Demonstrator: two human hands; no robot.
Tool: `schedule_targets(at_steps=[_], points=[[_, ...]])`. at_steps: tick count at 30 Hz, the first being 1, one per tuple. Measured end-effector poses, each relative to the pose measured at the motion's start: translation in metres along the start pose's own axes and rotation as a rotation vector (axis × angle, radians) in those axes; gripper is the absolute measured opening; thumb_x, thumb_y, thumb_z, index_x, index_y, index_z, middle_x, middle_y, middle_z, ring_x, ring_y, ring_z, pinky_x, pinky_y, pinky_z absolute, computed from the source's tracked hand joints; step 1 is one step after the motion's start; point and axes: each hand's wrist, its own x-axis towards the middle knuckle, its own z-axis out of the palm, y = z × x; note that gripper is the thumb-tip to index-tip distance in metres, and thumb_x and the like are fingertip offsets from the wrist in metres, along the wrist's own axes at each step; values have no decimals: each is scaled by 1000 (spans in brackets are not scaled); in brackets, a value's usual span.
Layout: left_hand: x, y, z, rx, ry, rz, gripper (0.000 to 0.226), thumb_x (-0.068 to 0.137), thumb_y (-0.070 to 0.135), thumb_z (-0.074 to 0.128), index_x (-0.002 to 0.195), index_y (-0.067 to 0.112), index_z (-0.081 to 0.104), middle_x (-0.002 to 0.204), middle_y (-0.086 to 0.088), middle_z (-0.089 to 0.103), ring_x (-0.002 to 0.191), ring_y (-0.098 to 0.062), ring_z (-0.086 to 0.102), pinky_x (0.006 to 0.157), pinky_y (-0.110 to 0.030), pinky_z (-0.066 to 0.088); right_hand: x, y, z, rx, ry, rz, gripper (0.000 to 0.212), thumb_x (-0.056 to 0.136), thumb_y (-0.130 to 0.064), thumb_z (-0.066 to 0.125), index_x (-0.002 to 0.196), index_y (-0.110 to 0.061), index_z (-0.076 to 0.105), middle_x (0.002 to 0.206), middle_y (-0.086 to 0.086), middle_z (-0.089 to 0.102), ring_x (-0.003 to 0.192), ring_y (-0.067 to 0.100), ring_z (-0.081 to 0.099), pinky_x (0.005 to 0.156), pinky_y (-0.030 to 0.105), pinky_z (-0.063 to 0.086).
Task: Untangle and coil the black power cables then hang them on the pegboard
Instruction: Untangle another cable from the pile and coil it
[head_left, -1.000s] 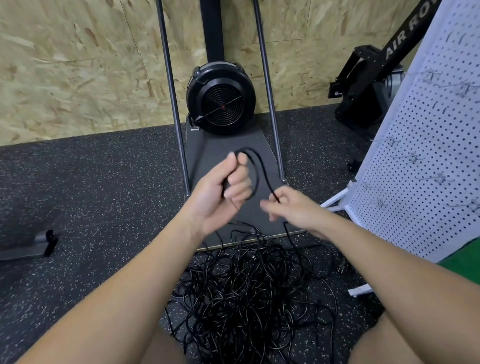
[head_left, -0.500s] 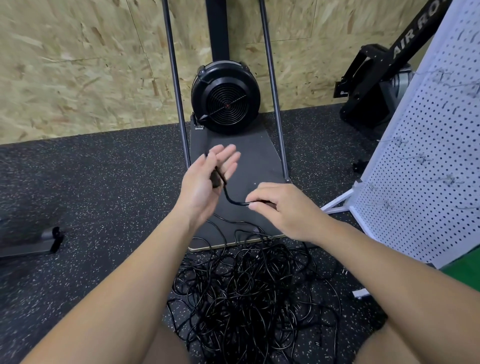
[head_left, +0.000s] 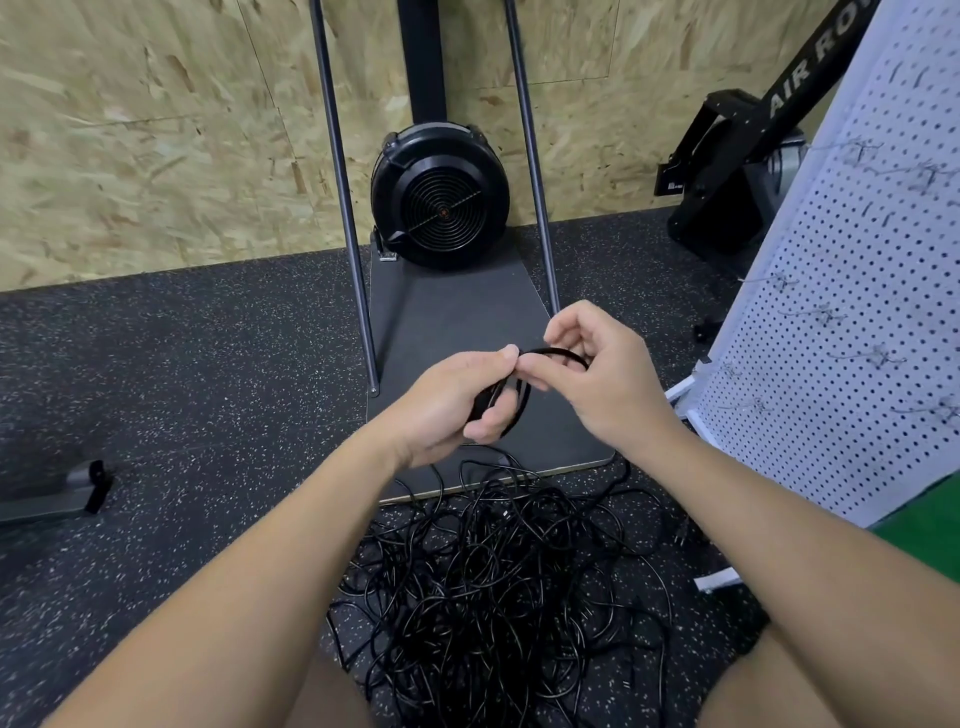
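Coiling cable above the tangle, pegboard (head_left: 852, 322) close on the right.

Open rubber floor (head_left: 182, 389) to the left. Left hand (head_left: 457, 405) curled around small black cable loop (head_left: 519, 400); right hand (head_left: 602, 374) pinching its top. Tangled cables (head_left: 493, 587) heaped below on floor.

The right hand (head_left: 602, 384) is now closing in against the left hand (head_left: 462, 400), laying a fresh loop of thin black power cable (head_left: 558, 355) onto the small coil there, above the grey platform board (head_left: 447, 322).

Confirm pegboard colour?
White, with a grid of dark holes: pegboard, head view, on the right.
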Motion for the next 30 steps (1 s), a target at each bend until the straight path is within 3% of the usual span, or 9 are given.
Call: schedule_targets(at_steps=[2,6,9,12,15,18,22,27,30], points=[[-3,1,-9,-58,-66,-35,50,120,35,39,106,-2,69,50,-2,34,44,-14,20,48,-26,23,2,0,-1,-8,-16,19,35,86,-32,95,97,-19,65,85,0,66,74,13,57,71,25,52],[-8,5,-16,-209,-110,-1,40,119,35,41,94,9,56,53,3,32,41,-8,21,44,-19,28,8,5,2,124,-208,133,16,107,-29,73,107,-13,71,84,-2,71,73,14,63,75,27,53],[-8,9,-22,-443,-36,110,38,120,35,37,92,17,54,56,12,38,40,0,30,45,-16,31,4,26,9,98,-294,292,29,113,-41,59,110,-15,73,97,-1,81,94,19,76,104,41,57],[-6,12,-40,-691,33,214,36,120,39,40,94,20,56,58,14,42,42,-1,37,48,-18,28,-5,52,16,3,-376,455,18,106,-37,69,113,-20,72,103,-3,84,107,16,79,117,49,51],[-3,8,-60,-881,171,277,35,119,41,45,94,20,58,60,14,44,43,-3,40,48,-20,33,-8,68,20,-43,-326,571,24,96,-28,82,116,-27,69,102,-4,84,112,20,77,111,47,54],[-3,5,-69,-952,322,301,35,117,41,49,91,19,60,65,14,44,46,-3,39,50,-19,36,-4,64,26,135,-174,611,21,96,-11,83,112,-10,70,95,12,84,105,32,81,109,53,59],[0,1,-67,-866,468,292,30,116,40,52,95,20,60,77,9,52,59,-4,48,60,-17,44,-4,50,29,57,-93,493,9,94,-5,84,95,-4,74,81,12,79,70,22,76,80,42,65],[4,-2,-53,-380,580,256,24,120,30,43,109,13,55,117,-18,81,107,-30,80,91,-36,63,-10,22,30,-241,-308,85,12,100,-19,78,90,-25,74,76,-15,69,66,6,59,68,18,45],[2,-6,-37,-7,501,174,23,120,24,43,110,5,52,114,-20,82,109,-36,80,99,-49,63,-12,0,24,-233,-348,-86,10,105,-18,74,96,-23,73,79,-22,67,74,6,61,72,15,42]])
